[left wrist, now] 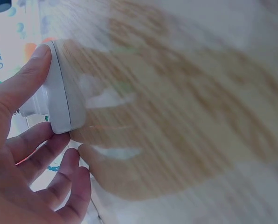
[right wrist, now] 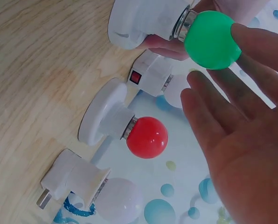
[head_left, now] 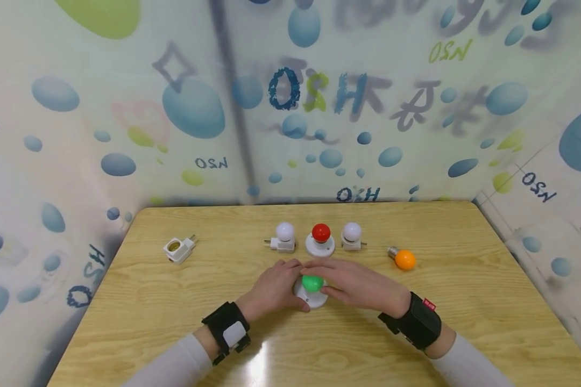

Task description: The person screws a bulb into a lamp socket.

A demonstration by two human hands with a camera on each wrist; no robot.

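Observation:
A green bulb (head_left: pixel 312 283) stands in a round white lamp holder (left wrist: pixel 59 98) on the table. Part of its metal screw base shows above the holder in the right wrist view. My left hand (head_left: pixel 276 285) grips the holder's base from the left, thumb on one side and fingers round the other. From the right, my right hand (head_left: pixel 355 284) holds the green bulb between thumb and fingertips. Behind it, a red bulb (head_left: pixel 321 233) sits in a similar round holder.
White bulbs (head_left: pixel 285 231) in plug-in sockets flank the red one. An orange bulb (head_left: pixel 405 260) lies loose on the right. A bulbless plug-in socket (head_left: pixel 178 249) lies at the left. The wooden table (head_left: pixel 140 322) meets a patterned curtain (head_left: pixel 290 161) at its far edge.

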